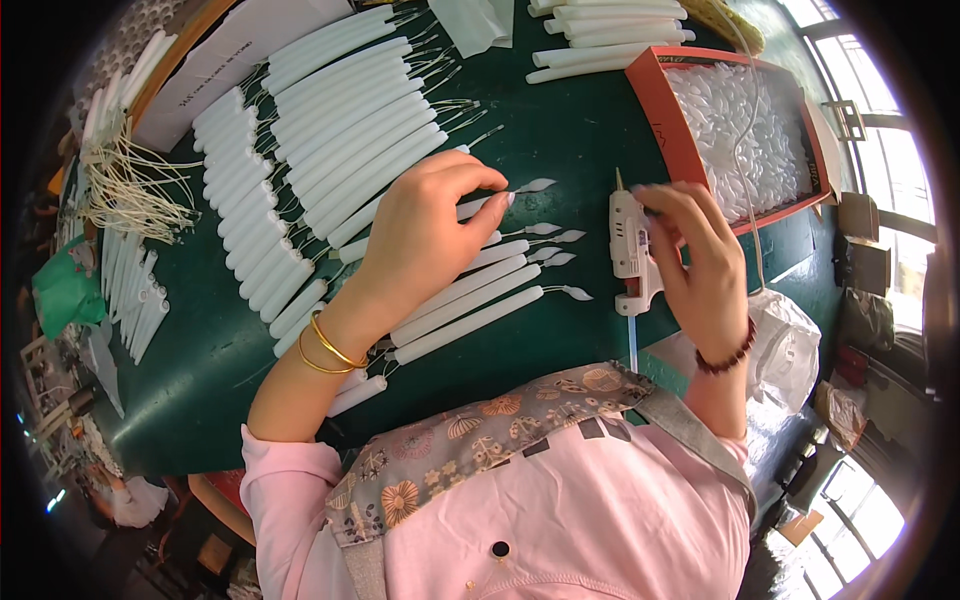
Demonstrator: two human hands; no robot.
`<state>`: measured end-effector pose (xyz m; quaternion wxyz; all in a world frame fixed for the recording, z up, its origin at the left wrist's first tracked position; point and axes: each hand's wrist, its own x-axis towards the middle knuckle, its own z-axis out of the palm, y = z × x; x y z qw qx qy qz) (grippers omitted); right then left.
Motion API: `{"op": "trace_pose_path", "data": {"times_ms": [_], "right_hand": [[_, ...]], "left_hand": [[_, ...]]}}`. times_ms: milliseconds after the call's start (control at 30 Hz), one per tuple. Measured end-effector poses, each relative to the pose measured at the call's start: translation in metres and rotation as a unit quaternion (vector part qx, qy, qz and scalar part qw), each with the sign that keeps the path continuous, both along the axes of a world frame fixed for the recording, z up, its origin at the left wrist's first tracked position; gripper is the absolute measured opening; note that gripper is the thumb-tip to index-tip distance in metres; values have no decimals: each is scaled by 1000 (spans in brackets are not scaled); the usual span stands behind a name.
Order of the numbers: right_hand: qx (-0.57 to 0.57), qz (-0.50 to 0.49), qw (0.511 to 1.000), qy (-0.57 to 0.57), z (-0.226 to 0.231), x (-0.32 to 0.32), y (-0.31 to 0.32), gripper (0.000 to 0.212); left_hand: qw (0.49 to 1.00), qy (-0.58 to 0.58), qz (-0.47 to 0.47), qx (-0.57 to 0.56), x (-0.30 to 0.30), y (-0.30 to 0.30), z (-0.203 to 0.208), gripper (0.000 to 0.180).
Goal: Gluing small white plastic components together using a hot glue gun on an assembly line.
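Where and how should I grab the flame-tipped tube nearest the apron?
Around the middle of the tube, from above, one finger down its apron side. It lies flat, long and straight; bare table shows on that side, while the next tube lies close on the other. I'd avoid the flame tip: only thin wire joins it.

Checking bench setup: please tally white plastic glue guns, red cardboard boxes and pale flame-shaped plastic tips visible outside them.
White plastic glue gun: 1
Red cardboard box: 1
Pale flame-shaped plastic tips outside the box: 6
Total: 8
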<state>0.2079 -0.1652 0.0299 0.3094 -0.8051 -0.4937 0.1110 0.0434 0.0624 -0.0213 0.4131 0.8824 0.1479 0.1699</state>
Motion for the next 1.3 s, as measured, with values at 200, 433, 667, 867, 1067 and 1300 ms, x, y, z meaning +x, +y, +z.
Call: {"op": "trace_pose_path", "data": {"times_ms": [200, 433, 667, 867, 1067, 1300], "right_hand": [[-221, -12, 971, -88, -3, -14, -65, 64], [-216, -7, 965, -146, -32, 4, -64, 68], [87, 18, 982, -164, -54, 5, -23, 49], [79, 128, 971, -187, -60, 5, 1, 39], [71, 125, 977, -155, -66, 2, 2, 37], [53, 102, 982, -147, -69, 3, -1, 36]], "left_hand": [[975, 30, 66, 212, 8, 17, -5, 14], [965, 84, 62, 239, 19, 20, -13, 16], [997, 19, 72, -20, 18, 13, -2, 12], [994, -30, 70, -83, 19, 13, -5, 10], [989, -13, 59, -139, 16, 15, -4, 11], [983, 4, 56, -175, 16, 13, 2, 12]]}}
